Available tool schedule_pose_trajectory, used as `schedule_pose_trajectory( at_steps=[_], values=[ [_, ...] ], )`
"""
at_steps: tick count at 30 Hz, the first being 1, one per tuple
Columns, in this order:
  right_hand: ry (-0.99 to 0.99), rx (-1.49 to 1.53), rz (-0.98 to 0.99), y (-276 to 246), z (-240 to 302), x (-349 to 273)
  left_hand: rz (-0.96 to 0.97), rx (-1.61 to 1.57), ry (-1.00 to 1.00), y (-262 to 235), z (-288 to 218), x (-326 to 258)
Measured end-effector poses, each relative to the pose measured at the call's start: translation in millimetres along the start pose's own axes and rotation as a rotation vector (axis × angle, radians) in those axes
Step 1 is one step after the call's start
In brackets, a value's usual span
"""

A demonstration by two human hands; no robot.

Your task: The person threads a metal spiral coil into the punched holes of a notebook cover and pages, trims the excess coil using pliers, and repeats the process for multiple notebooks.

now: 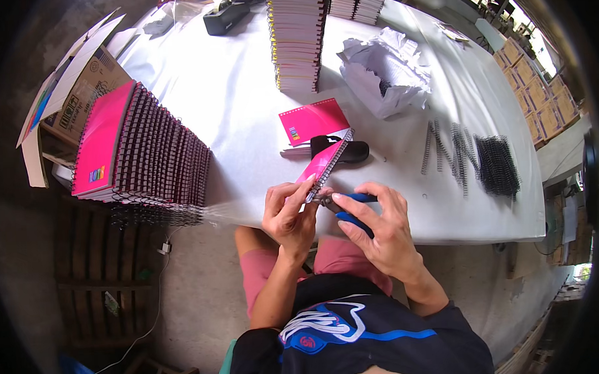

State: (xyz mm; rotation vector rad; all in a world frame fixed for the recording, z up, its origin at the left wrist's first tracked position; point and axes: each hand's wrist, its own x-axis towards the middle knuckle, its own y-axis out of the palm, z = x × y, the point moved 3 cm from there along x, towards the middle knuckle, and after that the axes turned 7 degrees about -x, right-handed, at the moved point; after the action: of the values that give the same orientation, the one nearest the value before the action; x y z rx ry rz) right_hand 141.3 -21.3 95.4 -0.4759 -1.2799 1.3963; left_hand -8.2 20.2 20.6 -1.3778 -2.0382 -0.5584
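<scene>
My left hand (290, 217) pinches the near end of a pink spiral-bound notebook (320, 162), which is tilted at the table's front edge with its black coil facing right. Blue-handled pliers (362, 198) are gripped in my right hand (383, 231). Their jaws meet the near end of the coil, close to my left fingertips; whether they are closed on the wire I cannot tell. Just beyond lies another pink notebook (315, 119). A black rounded object (354, 151) sits partly under the held notebook.
A tall stack of pink coil-bound notebooks (103, 144) stands at left, beside an opened cardboard box (88, 95). Another stack (299, 42) rises at the back. To the right are a crumpled white bag (388, 78), loose black coils (461, 158) and a dense coil pile (497, 167).
</scene>
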Motion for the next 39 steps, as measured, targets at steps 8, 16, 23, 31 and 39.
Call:
schedule_pose_trajectory(
  at_steps=[8,16,23,31,39],
  values=[
    [0.324,0.774,0.305,13,-6,-13,-0.065,0.100,0.211,2,-6,-2],
    [0.160,0.295,0.090,29,-23,-26,-0.262,-0.198,-0.119,-1,-4,6],
    [0.387,-0.521,0.137,43,-115,-57,-0.328,-0.633,-0.361,-25,-7,20],
    [-0.186,1.425,-0.339,6,2,84,-0.208,-0.381,0.273,-71,-97,70],
    [-0.196,1.976,0.228,-11,109,297,-0.506,0.027,0.041,-202,-79,152]
  ],
)
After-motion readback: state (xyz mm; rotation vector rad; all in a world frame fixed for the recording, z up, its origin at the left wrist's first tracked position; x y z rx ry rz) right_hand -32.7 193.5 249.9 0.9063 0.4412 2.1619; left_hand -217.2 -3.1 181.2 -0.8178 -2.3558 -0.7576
